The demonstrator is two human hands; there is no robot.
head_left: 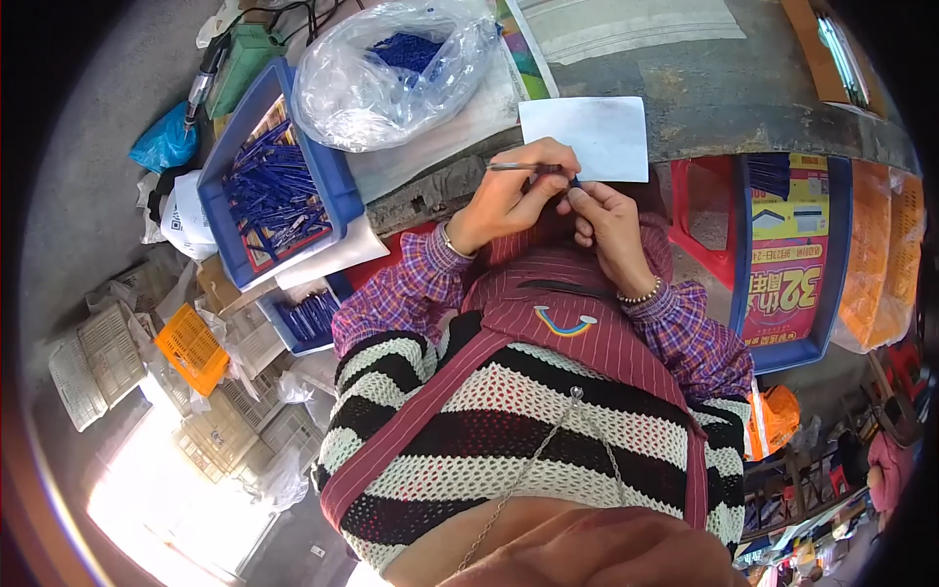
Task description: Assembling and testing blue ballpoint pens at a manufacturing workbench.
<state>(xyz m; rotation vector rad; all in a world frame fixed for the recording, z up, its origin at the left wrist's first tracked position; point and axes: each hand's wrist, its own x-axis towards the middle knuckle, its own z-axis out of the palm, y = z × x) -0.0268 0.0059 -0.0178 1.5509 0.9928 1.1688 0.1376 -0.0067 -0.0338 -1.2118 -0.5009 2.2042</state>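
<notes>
My left hand [511, 203] is closed, with a thin grey metal stick-like tool [511, 167] lying across its fingers; its kind is unclear. Beside it, my right hand [608, 223] pinches a small dark blue piece [575, 183], mostly hidden by the fingertips. The fingertips of both hands meet just in front of the bench edge. Directly behind them lies a white sheet of paper [592, 137], partly over the edge. To the left, a blue plastic bin [343, 201] holds many slim blue pen-like parts [279, 186].
A clear plastic bag [333, 93] of tiny blue parts sits on the worn bench [685, 103]. Below the left bin is a smaller blue bin [311, 344]. On the right stand a blue tray [773, 357] lined with printed card and orange plastic bags [871, 264]. Crates [210, 440] stand at lower left.
</notes>
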